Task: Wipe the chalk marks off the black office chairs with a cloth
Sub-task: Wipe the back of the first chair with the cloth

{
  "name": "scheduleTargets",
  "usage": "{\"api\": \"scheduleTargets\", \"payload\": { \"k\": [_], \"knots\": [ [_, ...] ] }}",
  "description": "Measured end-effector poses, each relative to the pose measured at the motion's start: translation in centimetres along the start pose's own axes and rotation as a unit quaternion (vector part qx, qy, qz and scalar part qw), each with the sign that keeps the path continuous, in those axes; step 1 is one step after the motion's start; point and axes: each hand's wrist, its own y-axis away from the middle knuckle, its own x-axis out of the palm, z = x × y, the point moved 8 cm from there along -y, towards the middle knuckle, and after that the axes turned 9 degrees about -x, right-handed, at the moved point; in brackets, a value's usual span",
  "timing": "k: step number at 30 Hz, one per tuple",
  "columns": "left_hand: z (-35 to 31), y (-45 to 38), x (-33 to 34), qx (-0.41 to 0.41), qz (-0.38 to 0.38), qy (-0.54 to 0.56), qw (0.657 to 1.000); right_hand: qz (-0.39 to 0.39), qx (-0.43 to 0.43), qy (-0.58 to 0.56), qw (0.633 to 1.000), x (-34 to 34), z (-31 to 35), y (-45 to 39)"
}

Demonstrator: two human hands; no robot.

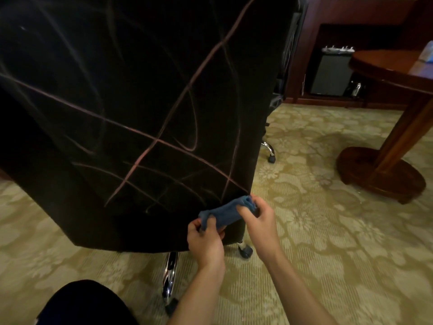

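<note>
The black office chair [131, 109] presents its backrest, crossed with pinkish chalk marks [150, 151]. The blue cloth [226, 213] is stretched at the backrest's lower right corner. The left hand [206, 240] pinches its left end; the right hand [259, 221] grips its right end

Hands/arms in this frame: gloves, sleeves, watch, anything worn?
Nothing worn that shows. The left hand and right hand are bare, no gloves, and no rings or watch are visible. Both forearms are uncovered to the frame's bottom edge, with no sleeve cuffs in view.
</note>
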Motion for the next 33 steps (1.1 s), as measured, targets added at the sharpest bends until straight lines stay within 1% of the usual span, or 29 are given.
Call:
{"api": "scheduleTargets", "payload": {
  "k": [4, 8, 10, 12, 14, 17, 21, 23, 26, 29, 33],
  "knots": [
    [0.7, -0.7, -1.2, 0.013, -0.012, -0.026, 1.0, 0.017, -0.005, 0.054, 0.998, 0.9, -1.3, 0.8],
    [0.8, -1.1, -2.7, 0.02, -0.039, -0.049, 0.998, -0.012, -0.009, 0.1, 0.995, 1.3, -2.1, 2.2],
    [0.1, -0.6, -3.1, 0.03, -0.047, -0.046, 0.997, -0.028, -0.013, 0.1, 0.995, 1.5, -1.7, 2.6],
    [-1.3, 0.3, -2.8, 0.06, -0.036, -0.038, 0.997, -0.04, -0.012, 0.081, 0.996, 1.4, -1.1, 2.4],
    [-3.2, 1.6, -2.1, 0.095, -0.018, -0.034, 0.995, -0.043, -0.024, 0.099, 0.994, 0.9, 0.0, 1.6],
    [-5.9, 3.4, -0.8, 0.127, 0.005, -0.019, 0.992, -0.021, -0.056, 0.109, 0.992, 0.4, 3.1, -0.4],
    [-9.2, 5.8, 1.2, 0.175, 0.037, 0.009, 0.984, -0.023, -0.115, 0.062, 0.991, -0.5, 8.7, -3.0],
    [-9.7, 6.4, 1.9, 0.18, 0.046, 0.021, 0.982, -0.019, -0.131, 0.032, 0.991, -0.5, 9.6, -3.4],
    [-9.0, 6.3, 1.7, 0.185, 0.033, -0.001, 0.982, -0.011, -0.09, -0.003, 0.996, -0.2, 7.3, -2.4],
    [-7.3, 5.5, 0.6, 0.167, 0.008, -0.029, 0.986, -0.009, -0.056, 0.031, 0.998, -0.4, 4.6, -1.1],
    [-6.9, 5.1, 0.3, 0.136, -0.006, -0.014, 0.991, -0.013, -0.051, 0.053, 0.997, -0.6, 5.1, -1.5]
  ]
}}
